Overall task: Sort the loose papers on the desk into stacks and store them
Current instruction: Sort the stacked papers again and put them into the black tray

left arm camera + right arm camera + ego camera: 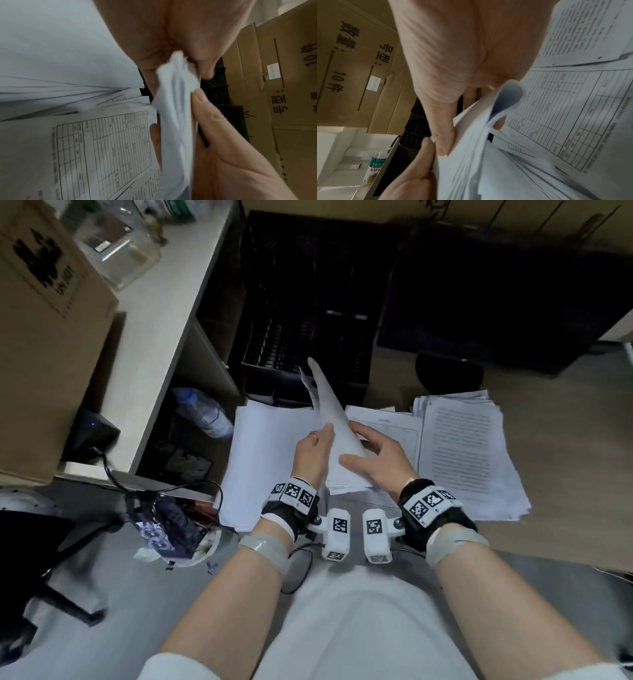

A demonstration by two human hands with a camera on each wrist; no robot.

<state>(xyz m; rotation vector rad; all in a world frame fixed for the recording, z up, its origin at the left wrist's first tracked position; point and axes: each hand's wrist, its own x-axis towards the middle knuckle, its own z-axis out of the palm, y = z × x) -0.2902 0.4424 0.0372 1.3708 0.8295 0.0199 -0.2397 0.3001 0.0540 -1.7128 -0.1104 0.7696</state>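
I see both forearms reaching forward over my lap, wrists banded with marker-printed straps. My left hand (313,451) is turned edge-on, thumb up, its grip closed on the left side of a bundle of papers (337,436). My right hand (378,458) lies palm-down against the bundle's right face, thumb stretched across the lower sheets and fingers curled behind, so its grip also holds the bundle.

The bundle stands on its lower edge between the two hands, above the sheets on the desk (561,491). Its long axis runs away from me, and the top corner tips up toward the black mesh file rack (301,313). The sheets are thin, white and limp; in the right wrist view their free edges fan apart and one corner curls over.

Left of the bundle lies a blank white stack (260,460), flat and squared. To the right spreads a looser printed pile (469,460) of dense text pages. Directly under the hands is a form sheet (104,146) ruled into a table.
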